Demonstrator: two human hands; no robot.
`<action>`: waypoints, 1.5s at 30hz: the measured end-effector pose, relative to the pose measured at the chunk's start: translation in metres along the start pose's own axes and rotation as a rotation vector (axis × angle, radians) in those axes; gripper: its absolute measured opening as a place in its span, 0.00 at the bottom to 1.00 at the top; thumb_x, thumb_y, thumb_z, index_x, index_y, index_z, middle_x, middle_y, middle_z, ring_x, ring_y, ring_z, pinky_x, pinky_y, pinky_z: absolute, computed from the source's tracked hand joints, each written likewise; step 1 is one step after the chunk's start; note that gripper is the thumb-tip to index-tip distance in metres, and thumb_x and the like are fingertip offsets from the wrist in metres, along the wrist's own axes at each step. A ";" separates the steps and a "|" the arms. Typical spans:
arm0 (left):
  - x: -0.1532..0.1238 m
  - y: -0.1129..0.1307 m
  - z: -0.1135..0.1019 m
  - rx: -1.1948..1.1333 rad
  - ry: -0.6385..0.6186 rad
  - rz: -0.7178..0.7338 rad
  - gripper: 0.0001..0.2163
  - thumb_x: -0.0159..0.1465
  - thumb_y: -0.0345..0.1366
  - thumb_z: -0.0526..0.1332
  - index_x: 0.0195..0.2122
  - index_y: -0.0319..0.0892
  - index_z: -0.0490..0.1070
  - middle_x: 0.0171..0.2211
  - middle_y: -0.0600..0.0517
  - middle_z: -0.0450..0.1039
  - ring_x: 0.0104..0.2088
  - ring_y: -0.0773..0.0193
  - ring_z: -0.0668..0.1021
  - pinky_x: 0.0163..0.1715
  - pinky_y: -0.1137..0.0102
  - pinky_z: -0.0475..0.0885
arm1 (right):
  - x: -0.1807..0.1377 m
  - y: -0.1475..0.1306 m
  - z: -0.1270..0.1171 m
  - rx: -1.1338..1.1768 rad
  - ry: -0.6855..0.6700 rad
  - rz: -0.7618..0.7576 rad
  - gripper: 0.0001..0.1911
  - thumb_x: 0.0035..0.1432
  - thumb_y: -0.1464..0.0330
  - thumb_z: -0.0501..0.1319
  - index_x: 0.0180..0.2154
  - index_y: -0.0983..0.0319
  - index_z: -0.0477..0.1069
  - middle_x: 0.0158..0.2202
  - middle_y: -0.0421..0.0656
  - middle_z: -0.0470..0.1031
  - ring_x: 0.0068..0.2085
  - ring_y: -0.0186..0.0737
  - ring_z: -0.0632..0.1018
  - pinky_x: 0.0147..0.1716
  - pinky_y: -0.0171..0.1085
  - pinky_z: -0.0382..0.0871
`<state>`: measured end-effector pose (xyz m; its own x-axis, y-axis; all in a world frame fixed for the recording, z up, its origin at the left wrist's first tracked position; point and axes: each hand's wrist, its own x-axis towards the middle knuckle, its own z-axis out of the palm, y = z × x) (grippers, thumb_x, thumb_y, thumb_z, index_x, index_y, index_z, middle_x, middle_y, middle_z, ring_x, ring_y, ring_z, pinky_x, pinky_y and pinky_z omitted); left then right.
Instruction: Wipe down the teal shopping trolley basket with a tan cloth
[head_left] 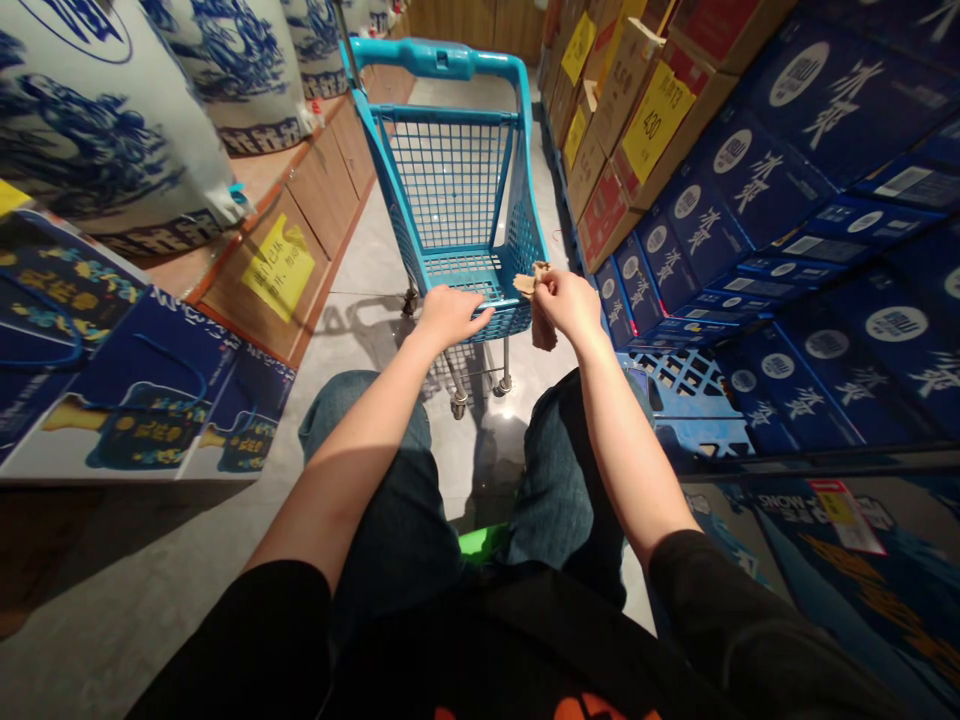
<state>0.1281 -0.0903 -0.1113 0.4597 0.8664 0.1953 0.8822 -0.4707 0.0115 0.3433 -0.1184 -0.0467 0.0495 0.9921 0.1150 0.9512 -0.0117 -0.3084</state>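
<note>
A turquoise plastic shopping cart (442, 62) stands in front of my knees, its basket of open mesh. My left hand (450, 315) rests on the near rim of the basket, fingers stretched out over the edge and thumb apart. Pinched in my right hand (566, 300) is a crumpled piece of brown cardboard (544, 330), at the basket's near right corner. Part of the cardboard sticks up above the fingers and part hangs below them. The cart's wheels sit on the shiny floor.
Blue boxes (705, 235) are stacked along the right, beside a blue plastic crate (694, 400). Brown cartons (622, 90) with yellow price signs stand farther back. On the left, large blue-and-white jars (97, 130) top a wooden cabinet (322, 190), with gift boxes (142, 400) nearer me.
</note>
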 end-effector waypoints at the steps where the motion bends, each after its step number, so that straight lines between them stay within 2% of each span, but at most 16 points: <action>1: 0.000 0.000 0.000 0.002 -0.001 0.000 0.22 0.77 0.48 0.53 0.50 0.40 0.83 0.45 0.37 0.87 0.50 0.38 0.86 0.48 0.54 0.72 | 0.001 0.001 0.000 -0.003 0.012 0.022 0.17 0.73 0.65 0.55 0.49 0.60 0.82 0.50 0.54 0.87 0.52 0.60 0.84 0.46 0.46 0.75; 3: 0.000 0.000 0.000 0.001 0.002 0.000 0.22 0.77 0.48 0.53 0.50 0.41 0.83 0.45 0.37 0.87 0.50 0.39 0.86 0.48 0.54 0.71 | 0.001 0.002 0.003 -0.002 0.015 -0.015 0.16 0.73 0.65 0.56 0.49 0.61 0.81 0.51 0.55 0.86 0.51 0.60 0.83 0.48 0.47 0.75; 7: 0.000 -0.001 0.001 -0.016 0.021 0.006 0.23 0.77 0.50 0.52 0.48 0.41 0.84 0.44 0.36 0.86 0.48 0.39 0.86 0.47 0.54 0.71 | 0.000 0.001 0.016 -0.035 0.041 -0.199 0.14 0.70 0.67 0.58 0.50 0.63 0.80 0.53 0.57 0.84 0.51 0.60 0.80 0.55 0.52 0.73; 9: 0.000 -0.002 0.002 -0.029 0.033 0.007 0.23 0.77 0.50 0.52 0.48 0.42 0.84 0.44 0.36 0.86 0.48 0.39 0.86 0.47 0.54 0.71 | 0.000 0.003 0.019 -0.033 0.052 -0.225 0.15 0.70 0.68 0.58 0.51 0.63 0.80 0.52 0.56 0.84 0.50 0.59 0.80 0.54 0.51 0.73; 14: 0.001 -0.001 0.002 -0.017 0.016 0.001 0.22 0.76 0.49 0.52 0.48 0.41 0.84 0.44 0.36 0.86 0.48 0.39 0.86 0.46 0.54 0.71 | 0.000 0.007 0.010 -0.021 0.046 -0.138 0.16 0.70 0.67 0.57 0.50 0.62 0.81 0.52 0.56 0.85 0.51 0.60 0.80 0.51 0.49 0.74; 18: 0.001 0.000 0.001 0.001 0.012 0.003 0.23 0.76 0.49 0.52 0.49 0.41 0.84 0.44 0.36 0.86 0.49 0.39 0.86 0.47 0.54 0.71 | -0.002 0.001 0.004 -0.041 0.034 -0.088 0.16 0.72 0.67 0.57 0.51 0.64 0.82 0.53 0.58 0.84 0.55 0.62 0.79 0.54 0.52 0.73; 21: 0.001 0.000 0.001 -0.013 0.009 -0.002 0.22 0.76 0.48 0.54 0.49 0.40 0.84 0.44 0.36 0.86 0.49 0.39 0.86 0.47 0.53 0.72 | -0.005 -0.009 0.010 -0.015 0.000 -0.186 0.16 0.72 0.68 0.59 0.53 0.66 0.82 0.54 0.57 0.82 0.58 0.61 0.78 0.58 0.50 0.72; 25: 0.002 0.001 0.000 -0.010 -0.011 -0.040 0.23 0.74 0.48 0.55 0.47 0.36 0.85 0.44 0.33 0.86 0.48 0.36 0.86 0.47 0.52 0.72 | -0.008 -0.019 0.021 0.051 -0.033 -0.344 0.16 0.71 0.70 0.59 0.54 0.65 0.82 0.55 0.55 0.80 0.57 0.57 0.78 0.58 0.48 0.72; 27: 0.001 0.001 0.000 -0.008 -0.006 -0.039 0.23 0.75 0.49 0.54 0.47 0.36 0.85 0.44 0.33 0.86 0.48 0.35 0.86 0.47 0.52 0.72 | -0.006 -0.019 0.022 0.046 -0.027 -0.316 0.15 0.72 0.70 0.59 0.53 0.65 0.81 0.56 0.55 0.79 0.58 0.57 0.79 0.57 0.48 0.73; 29: 0.001 0.000 0.000 -0.018 0.004 -0.015 0.23 0.76 0.49 0.53 0.48 0.38 0.84 0.45 0.34 0.86 0.49 0.36 0.86 0.48 0.52 0.72 | -0.003 -0.016 0.019 0.035 -0.010 -0.219 0.14 0.73 0.68 0.59 0.52 0.64 0.81 0.57 0.56 0.78 0.57 0.58 0.79 0.56 0.49 0.74; 32: 0.000 -0.001 0.002 -0.032 0.017 0.003 0.22 0.76 0.49 0.53 0.49 0.41 0.84 0.44 0.36 0.86 0.49 0.37 0.86 0.47 0.53 0.71 | 0.002 -0.007 0.014 0.033 0.039 -0.054 0.12 0.73 0.61 0.62 0.48 0.62 0.80 0.55 0.56 0.78 0.56 0.62 0.79 0.52 0.52 0.76; 34: 0.001 -0.002 0.003 -0.039 0.023 0.005 0.22 0.76 0.49 0.53 0.48 0.41 0.84 0.45 0.36 0.86 0.49 0.37 0.86 0.47 0.53 0.71 | 0.004 -0.004 0.014 0.035 0.076 -0.006 0.14 0.71 0.57 0.65 0.46 0.61 0.78 0.54 0.57 0.79 0.56 0.63 0.78 0.52 0.54 0.76; 37: 0.001 -0.002 0.004 -0.039 0.029 0.006 0.23 0.76 0.49 0.52 0.49 0.41 0.84 0.45 0.35 0.86 0.48 0.37 0.86 0.47 0.53 0.71 | 0.002 -0.005 0.018 0.018 0.079 -0.051 0.12 0.67 0.60 0.68 0.47 0.60 0.76 0.55 0.56 0.78 0.57 0.63 0.76 0.51 0.53 0.76; 41: 0.001 -0.002 0.003 -0.028 0.016 0.004 0.23 0.76 0.49 0.52 0.49 0.40 0.84 0.45 0.35 0.86 0.49 0.37 0.86 0.47 0.53 0.71 | -0.001 -0.012 0.021 -0.022 0.013 -0.180 0.07 0.69 0.68 0.62 0.48 0.59 0.75 0.56 0.54 0.78 0.58 0.60 0.76 0.50 0.50 0.75; 45: 0.001 -0.002 0.003 -0.029 0.012 -0.003 0.23 0.76 0.49 0.53 0.49 0.41 0.84 0.45 0.36 0.86 0.49 0.38 0.86 0.47 0.54 0.70 | 0.006 -0.002 0.017 0.002 0.035 -0.117 0.08 0.68 0.70 0.61 0.47 0.59 0.76 0.54 0.56 0.78 0.56 0.61 0.77 0.48 0.51 0.75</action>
<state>0.1274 -0.0881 -0.1138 0.4557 0.8658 0.2068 0.8802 -0.4729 0.0404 0.3364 -0.1107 -0.0613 -0.0510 0.9817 0.1834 0.9506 0.1041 -0.2926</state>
